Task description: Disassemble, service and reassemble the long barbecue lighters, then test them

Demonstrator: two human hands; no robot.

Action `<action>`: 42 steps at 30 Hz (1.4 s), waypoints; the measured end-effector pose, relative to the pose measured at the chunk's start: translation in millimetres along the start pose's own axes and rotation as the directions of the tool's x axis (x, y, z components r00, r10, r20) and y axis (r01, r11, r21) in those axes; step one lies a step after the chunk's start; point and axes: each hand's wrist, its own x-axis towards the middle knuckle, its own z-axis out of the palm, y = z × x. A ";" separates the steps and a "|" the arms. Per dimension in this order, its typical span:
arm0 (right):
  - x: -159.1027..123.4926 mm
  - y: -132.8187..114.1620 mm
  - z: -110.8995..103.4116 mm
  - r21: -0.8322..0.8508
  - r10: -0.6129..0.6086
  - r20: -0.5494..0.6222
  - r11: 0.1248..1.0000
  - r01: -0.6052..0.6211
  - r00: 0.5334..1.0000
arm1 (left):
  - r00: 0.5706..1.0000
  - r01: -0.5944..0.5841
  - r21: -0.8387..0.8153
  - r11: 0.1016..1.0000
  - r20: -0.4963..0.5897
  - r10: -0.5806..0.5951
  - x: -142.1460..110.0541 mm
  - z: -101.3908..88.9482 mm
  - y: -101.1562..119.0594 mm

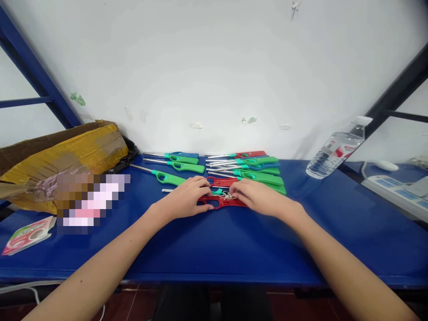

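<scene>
A red long-nosed lighter point(221, 202) lies on the blue table point(214, 249) between my two hands. My left hand point(187, 197) rests over its left end with fingers curled on the red body. My right hand point(259, 196) pinches small metal parts at the lighter's middle, fingers pressed together. A second red piece point(222, 181) lies just behind. Further back lie several green lighters point(257, 171) in a stack at the right and a few green lighters point(177, 165) at the left, metal tubes pointing left.
A taped cardboard box point(63, 156) stands at the left, a pink packet point(28, 234) at the near left corner. A clear water bottle point(337, 149) lies tilted at the back right. A white power strip point(397, 191) sits at the far right. White wall behind.
</scene>
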 end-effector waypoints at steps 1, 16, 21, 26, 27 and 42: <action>0.3 -0.8 -0.4 -0.002 -0.003 -0.009 1.000 0.002 1.000 | 1.000 0.004 0.001 1.000 -0.009 -0.004 0.3 -0.1 0.3; 4.0 1.3 9.8 0.061 -0.045 -0.047 0.997 0.048 0.998 | 0.994 -0.026 -0.037 0.999 -0.108 0.022 6.0 11.5 10.4; 3.4 -2.8 9.3 0.071 0.009 -0.058 0.997 -0.005 0.998 | 0.995 -0.045 -0.024 0.999 -0.086 0.043 6.2 14.4 12.3; 2.6 0.8 9.0 0.060 -0.008 -0.056 0.998 0.011 0.998 | 0.996 -0.047 -0.045 0.998 -0.084 0.043 6.1 14.9 12.8; 2.5 1.9 8.6 0.056 -0.010 -0.053 0.998 0.013 0.999 | 0.995 -0.047 -0.047 0.998 -0.085 0.042 6.1 14.9 12.7; 1.7 4.0 3.0 -0.010 -0.040 -0.017 0.999 0.040 0.999 | 0.996 -0.054 -0.012 0.998 -0.071 0.053 6.0 14.9 13.9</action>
